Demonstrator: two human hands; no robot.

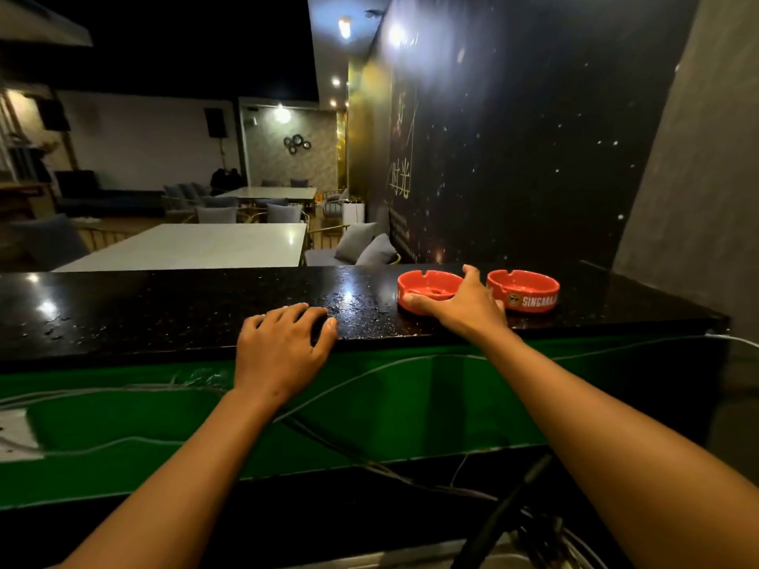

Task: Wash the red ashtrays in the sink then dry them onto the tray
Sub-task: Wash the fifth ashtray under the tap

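Two red ashtrays stand side by side on the wet black bar counter (164, 305) at the right. My right hand (464, 303) grips the left ashtray (427, 283), thumb across its near rim and fingers over its right side. The right ashtray (527, 291), with white lettering on its wall, sits just beyond that hand, untouched. My left hand (283, 342) rests on the counter's near edge, fingers bent over the top and holding nothing. Part of a metal sink rim (410, 558) shows at the bottom edge. No tray is in view.
Below the counter runs a green panel (410, 404) with white cables (369, 373) strung along it and a dark faucet (505, 515) low down. A dark wall (513, 137) stands behind the ashtrays. Past the counter are white tables (197, 246) and grey chairs.
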